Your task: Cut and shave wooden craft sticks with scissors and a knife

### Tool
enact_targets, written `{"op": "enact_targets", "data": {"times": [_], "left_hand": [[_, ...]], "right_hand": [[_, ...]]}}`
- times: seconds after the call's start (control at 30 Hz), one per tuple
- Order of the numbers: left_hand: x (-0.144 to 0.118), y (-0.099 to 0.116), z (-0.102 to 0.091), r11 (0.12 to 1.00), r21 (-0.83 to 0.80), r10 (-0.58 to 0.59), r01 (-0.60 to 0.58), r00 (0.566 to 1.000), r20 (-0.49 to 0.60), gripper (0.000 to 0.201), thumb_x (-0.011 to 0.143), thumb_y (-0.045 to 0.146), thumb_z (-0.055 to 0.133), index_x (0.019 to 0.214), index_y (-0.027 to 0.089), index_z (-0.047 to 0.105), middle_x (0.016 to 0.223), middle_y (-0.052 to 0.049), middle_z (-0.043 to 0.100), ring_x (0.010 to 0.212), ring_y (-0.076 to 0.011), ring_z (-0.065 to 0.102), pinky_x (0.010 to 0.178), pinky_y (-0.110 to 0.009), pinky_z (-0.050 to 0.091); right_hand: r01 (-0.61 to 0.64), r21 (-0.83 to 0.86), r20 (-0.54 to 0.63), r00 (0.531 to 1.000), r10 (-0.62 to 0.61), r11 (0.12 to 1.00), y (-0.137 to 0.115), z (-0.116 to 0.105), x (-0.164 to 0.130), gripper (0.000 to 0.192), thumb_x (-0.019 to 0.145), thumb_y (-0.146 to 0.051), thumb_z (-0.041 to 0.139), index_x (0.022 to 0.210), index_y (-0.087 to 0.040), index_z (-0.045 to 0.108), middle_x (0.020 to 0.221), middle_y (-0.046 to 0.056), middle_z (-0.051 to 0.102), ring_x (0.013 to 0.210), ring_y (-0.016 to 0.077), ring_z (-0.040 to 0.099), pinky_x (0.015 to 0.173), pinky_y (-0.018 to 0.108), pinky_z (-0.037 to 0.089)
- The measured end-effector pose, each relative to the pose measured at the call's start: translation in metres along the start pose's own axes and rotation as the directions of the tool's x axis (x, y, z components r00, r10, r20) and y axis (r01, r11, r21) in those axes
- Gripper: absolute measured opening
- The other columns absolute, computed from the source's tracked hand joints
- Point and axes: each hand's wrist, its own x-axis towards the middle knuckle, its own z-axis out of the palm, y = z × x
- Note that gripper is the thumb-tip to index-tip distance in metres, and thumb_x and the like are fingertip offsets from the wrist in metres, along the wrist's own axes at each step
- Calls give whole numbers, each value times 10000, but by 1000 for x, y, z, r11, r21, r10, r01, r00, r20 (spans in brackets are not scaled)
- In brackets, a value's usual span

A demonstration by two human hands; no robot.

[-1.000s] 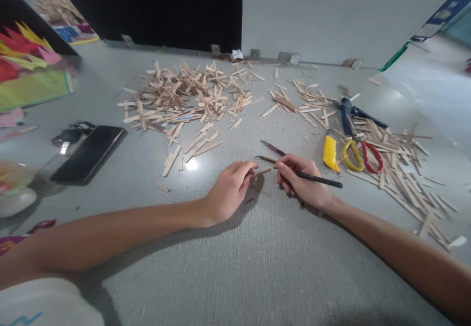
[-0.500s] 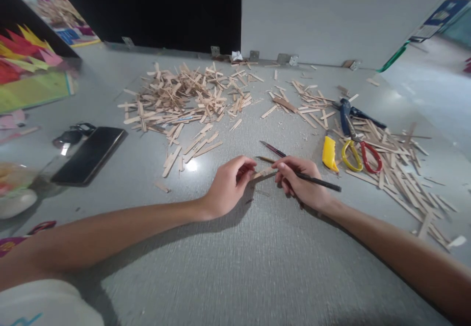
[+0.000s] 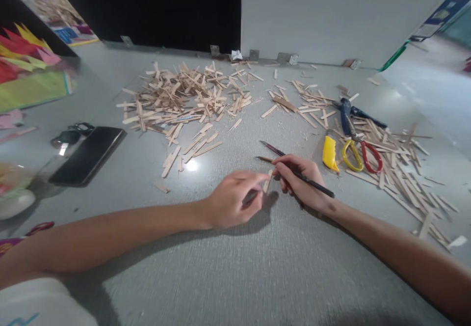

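Wooden stick [image 3: 267,180]: a short piece, pinched at mid-table between both hands above the grey table [image 3: 228,267]. Left hand [image 3: 235,198] fingers closed on its lower end. Right hand [image 3: 301,181] touches its upper end while clamped on a dark thin tool [image 3: 312,182].

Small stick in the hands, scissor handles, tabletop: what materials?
Small pale stick: looks like raw unfinished wood, matte tan like the scattered strips. Red and yellow scissor handles: probably glossy moulded plastic. Grey tabletop: fine woven-looking texture with a glare spot, perhaps laminate; uncertain.
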Motion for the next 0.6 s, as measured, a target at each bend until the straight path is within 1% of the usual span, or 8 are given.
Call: {"op": "enact_targets", "data": {"times": [0.07,0.1,0.2,0.23,0.3,0.37,0.47,0.6], "left_hand": [[0,0,-1,986,-120,124,-113,988,87,396,1018,200,508,1403,242,591,988,-27,853,901,-208,768,959,-396,601],[0,0,-2,982,-143,141,-126,985,95,416,1016,195,508,1423,246,578,1020,-32,853,916,-207,765,967,-397,598],[2,-2,-4,997,-50,60,-56,996,68,370,1001,168,516,1349,227,625,1138,-91,824,1091,-254,744,1022,-447,584],[3,-2,-4,999,4,39,-40,995,88,334,986,151,531,1289,224,652,1242,-119,796,1227,-290,706,1071,-488,564],[4,-3,-4,994,85,52,-69,981,187,293,943,109,572,1196,219,674,1476,-149,692,1494,-363,533,1196,-595,466],[5,-3,-3,984,125,86,-128,952,294,318,916,69,591,1190,214,664,1604,-147,596,1611,-384,385,1274,-668,345],[5,-3,-2,971,178,92,-159,938,333,323,943,70,574,1218,219,658,1570,-134,629,1592,-353,424,1300,-667,296],[4,-4,-1,953,237,126,-191,956,263,245,1016,133,513,1113,219,721,1353,-122,745,1372,-316,618,1204,-550,450]], "right_hand": [[9,6,-24,1000,-9,1000,-2,0,0,357,933,-539,737,957,-183,735,773,30,739,463,73,544,390,202,418],[16,9,-40,999,-15,1000,-2,0,1,364,932,-546,737,954,-183,730,768,27,736,454,70,536,383,201,413],[34,8,-82,996,-33,999,-3,-1,2,385,942,-571,726,961,-187,720,732,10,716,425,64,513,364,200,394],[41,4,-92,995,-41,999,-3,-2,2,393,947,-581,720,962,-188,716,717,3,706,418,63,507,360,201,389],[57,-4,-104,993,-57,998,-4,-2,3,410,954,-599,710,960,-189,709,693,-7,687,409,62,499,356,200,384],[69,2,-108,992,-69,998,-3,-2,3,422,950,-610,712,952,-189,702,685,-11,675,410,63,502,357,198,388],[69,12,-113,991,-67,998,-3,-2,3,432,944,-622,714,945,-190,698,695,-9,673,418,65,513,355,197,388],[60,17,-115,992,-58,998,-3,-2,4,441,940,-635,717,935,-195,693,698,-10,672,411,62,497,350,201,379]]}}
